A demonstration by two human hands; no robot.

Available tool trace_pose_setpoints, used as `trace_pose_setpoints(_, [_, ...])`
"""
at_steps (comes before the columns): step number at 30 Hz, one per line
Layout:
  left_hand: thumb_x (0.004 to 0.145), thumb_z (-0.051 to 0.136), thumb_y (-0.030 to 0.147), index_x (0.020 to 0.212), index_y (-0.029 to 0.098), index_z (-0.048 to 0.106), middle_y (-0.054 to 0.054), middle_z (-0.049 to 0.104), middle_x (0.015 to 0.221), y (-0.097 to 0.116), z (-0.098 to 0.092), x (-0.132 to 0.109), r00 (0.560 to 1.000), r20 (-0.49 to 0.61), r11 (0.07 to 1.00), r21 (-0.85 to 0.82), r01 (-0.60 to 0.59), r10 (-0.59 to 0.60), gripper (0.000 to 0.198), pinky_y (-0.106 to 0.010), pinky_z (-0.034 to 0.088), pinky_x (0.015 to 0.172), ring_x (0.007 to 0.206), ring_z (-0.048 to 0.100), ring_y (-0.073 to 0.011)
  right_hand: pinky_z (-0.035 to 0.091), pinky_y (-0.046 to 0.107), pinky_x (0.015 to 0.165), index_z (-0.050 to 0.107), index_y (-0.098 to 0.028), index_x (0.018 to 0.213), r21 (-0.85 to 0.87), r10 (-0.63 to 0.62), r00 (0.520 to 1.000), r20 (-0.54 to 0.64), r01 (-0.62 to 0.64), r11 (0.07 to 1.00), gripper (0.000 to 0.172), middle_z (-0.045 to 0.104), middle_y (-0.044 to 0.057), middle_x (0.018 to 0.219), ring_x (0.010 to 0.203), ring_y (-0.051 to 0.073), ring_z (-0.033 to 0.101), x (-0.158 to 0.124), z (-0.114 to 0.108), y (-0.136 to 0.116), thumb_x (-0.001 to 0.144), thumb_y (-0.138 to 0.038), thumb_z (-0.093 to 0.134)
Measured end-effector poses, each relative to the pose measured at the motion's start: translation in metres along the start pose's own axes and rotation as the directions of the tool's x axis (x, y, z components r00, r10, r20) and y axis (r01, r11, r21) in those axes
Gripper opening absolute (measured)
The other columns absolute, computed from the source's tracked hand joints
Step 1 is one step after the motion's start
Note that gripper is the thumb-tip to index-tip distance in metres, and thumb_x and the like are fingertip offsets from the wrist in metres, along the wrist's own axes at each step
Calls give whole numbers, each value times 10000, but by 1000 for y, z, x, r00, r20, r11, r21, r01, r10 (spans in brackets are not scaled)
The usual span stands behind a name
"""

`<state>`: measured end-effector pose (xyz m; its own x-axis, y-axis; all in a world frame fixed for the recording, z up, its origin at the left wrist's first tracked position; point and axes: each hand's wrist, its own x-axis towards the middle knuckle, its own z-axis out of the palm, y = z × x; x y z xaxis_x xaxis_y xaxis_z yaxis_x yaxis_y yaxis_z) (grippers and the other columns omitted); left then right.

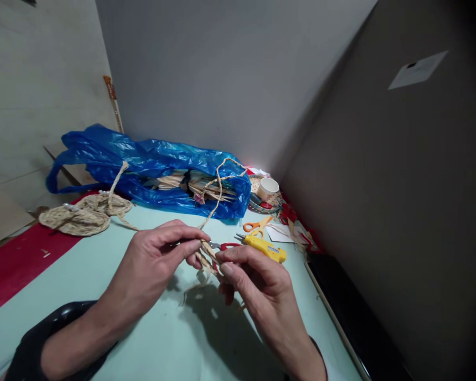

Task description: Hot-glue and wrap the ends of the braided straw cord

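Between my two hands is a braided straw cord [207,255], bent into a small loop above the table. My left hand [158,254] pinches it between thumb and forefinger. On the other side my right hand [256,286] grips the cord with thumb and fingers. A long tail of the cord runs up from the hands and curls over the blue plastic bag. Just behind the fingers lie red-handled scissors [230,246], partly hidden by my hands. A loose strand hangs below the loop.
At the back lies a blue plastic bag [162,153] with straw strips [174,181]. Coiled straw pieces [75,218] sit left. On the right are orange scissors [257,226], a yellow glue gun [265,247], a basket [275,203] with a white cup [268,188], and a dark flat object [349,307].
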<state>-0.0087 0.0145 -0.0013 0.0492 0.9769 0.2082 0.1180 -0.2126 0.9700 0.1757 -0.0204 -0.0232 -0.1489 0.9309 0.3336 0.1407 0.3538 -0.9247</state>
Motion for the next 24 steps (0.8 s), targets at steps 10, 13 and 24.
trace_pose_setpoints(10, [827, 739, 328, 820, 211, 755, 22, 691, 716, -1, 5, -4, 988, 84, 966, -213, 148, -132, 118, -225, 509, 652, 653, 645, -131, 586, 279, 770, 780, -189, 1018, -284, -338, 941, 15, 328, 901, 112, 763, 104, 972, 915, 198, 728, 0, 6, 6, 958, -169, 687])
trace_pose_setpoints(13, [801, 765, 320, 788, 203, 735, 24, 678, 692, -1, 4, -1, 992, 70, 986, -119, 116, -108, 122, -225, 501, 635, 642, 628, -133, 570, 275, 841, 791, -162, 1065, -238, -340, 937, 82, 350, 906, 152, 764, 126, 1018, 960, 203, 722, 1, 5, 2, 947, -221, 716])
trace_pose_setpoints(24, [798, 812, 337, 915, 215, 701, 36, 682, 828, -1, 1, -2, 997, -69, 996, -85, 9, -15, 202, -183, 528, 680, 741, 639, -118, 461, 251, 733, 665, -202, 838, 344, 217, 962, -167, -149, 927, 366, 666, 2, 775, 763, 142, 604, 11, -9, 9, 1015, -506, 565])
